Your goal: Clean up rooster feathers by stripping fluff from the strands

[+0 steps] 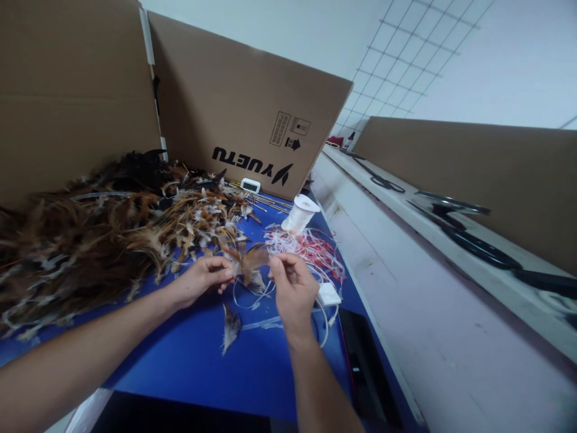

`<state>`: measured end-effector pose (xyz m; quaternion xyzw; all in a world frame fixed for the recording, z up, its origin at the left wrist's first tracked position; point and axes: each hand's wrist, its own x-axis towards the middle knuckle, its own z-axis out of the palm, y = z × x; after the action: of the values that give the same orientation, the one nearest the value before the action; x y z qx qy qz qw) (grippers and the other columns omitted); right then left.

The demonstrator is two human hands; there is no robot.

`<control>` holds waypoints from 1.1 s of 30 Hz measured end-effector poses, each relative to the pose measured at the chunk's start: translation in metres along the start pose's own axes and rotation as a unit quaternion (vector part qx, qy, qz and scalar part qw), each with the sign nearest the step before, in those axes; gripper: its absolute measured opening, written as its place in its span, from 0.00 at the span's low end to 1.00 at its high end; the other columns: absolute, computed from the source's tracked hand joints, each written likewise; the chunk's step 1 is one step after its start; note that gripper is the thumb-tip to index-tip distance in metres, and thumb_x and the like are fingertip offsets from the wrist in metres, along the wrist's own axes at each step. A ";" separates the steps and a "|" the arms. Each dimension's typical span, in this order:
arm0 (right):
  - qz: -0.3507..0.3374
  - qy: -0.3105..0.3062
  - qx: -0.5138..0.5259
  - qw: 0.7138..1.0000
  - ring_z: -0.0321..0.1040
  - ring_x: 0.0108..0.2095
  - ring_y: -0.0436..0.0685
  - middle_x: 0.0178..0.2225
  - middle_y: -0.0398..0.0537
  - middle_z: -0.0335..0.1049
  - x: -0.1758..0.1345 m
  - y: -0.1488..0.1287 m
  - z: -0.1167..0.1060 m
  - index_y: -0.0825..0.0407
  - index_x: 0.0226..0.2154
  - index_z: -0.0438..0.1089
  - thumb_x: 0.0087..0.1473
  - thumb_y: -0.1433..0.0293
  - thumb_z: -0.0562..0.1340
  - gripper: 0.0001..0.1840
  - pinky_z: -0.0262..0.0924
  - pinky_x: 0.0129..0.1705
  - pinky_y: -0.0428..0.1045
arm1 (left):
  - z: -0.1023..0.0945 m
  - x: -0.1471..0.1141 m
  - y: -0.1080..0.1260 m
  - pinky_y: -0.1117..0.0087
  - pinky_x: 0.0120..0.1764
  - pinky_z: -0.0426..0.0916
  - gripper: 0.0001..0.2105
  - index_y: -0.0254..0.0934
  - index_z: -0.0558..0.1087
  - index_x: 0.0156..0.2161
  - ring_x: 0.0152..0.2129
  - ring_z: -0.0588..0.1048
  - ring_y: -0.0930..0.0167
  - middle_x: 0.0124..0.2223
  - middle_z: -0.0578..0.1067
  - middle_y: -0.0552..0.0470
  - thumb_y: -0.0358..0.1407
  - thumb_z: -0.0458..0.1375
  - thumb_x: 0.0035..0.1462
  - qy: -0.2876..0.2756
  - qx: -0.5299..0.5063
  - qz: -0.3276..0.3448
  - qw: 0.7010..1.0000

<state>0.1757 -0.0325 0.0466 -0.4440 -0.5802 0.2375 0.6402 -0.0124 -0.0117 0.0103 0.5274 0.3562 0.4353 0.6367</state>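
Between my hands, just over the blue table, is a small bunch of brown feathers with pale fluff at its base. My left hand pinches the left side of the bunch between thumb and fingertips. At the opposite side, my right hand is closed, thumb against curled fingers, at the tip of a brown feather; its inner fingers are partly hidden. A thin white string loops below the bunch. One loose feather lies flat on the table nearer to me.
A large pile of brown and black feathers covers the left side. Behind stands a cardboard box. On the right are a white spool, tangled red and white strips and a white adapter. Scissors rest on the ledge.
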 end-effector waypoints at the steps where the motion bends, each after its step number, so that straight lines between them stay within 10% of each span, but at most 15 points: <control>1: 0.014 0.005 0.005 1.000 0.65 0.24 0.49 0.25 0.43 0.69 0.001 0.000 -0.001 0.53 0.31 0.71 0.53 0.66 0.62 0.07 0.61 0.29 0.46 | 0.000 0.000 0.000 0.75 0.24 0.61 0.12 0.32 0.72 0.26 0.19 0.65 0.78 0.24 0.70 0.54 0.41 0.64 0.49 0.000 -0.004 0.005 1.000; 14: 0.116 -0.202 0.080 0.969 0.66 0.26 0.50 0.26 0.42 0.71 -0.014 0.011 0.025 0.52 0.30 0.72 0.52 0.67 0.62 0.06 0.61 0.30 0.45 | 0.002 -0.007 0.008 0.76 0.21 0.60 0.14 0.31 0.73 0.27 0.17 0.68 0.77 0.23 0.71 0.53 0.42 0.66 0.46 -0.109 -0.138 -0.030 0.984; 33: 0.102 -0.276 0.173 0.940 0.65 0.22 0.50 0.17 0.41 0.68 -0.009 -0.001 0.026 0.50 0.14 0.69 0.50 0.70 0.59 0.16 0.62 0.29 0.46 | 0.000 -0.011 0.002 0.75 0.21 0.57 0.12 0.30 0.74 0.27 0.15 0.66 0.77 0.20 0.71 0.51 0.40 0.61 0.52 -0.171 -0.043 -0.072 0.982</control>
<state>0.1491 -0.0326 0.0405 -0.3001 -0.6357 0.5116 0.4940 -0.0170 -0.0214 0.0125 0.5388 0.2601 0.3072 0.7401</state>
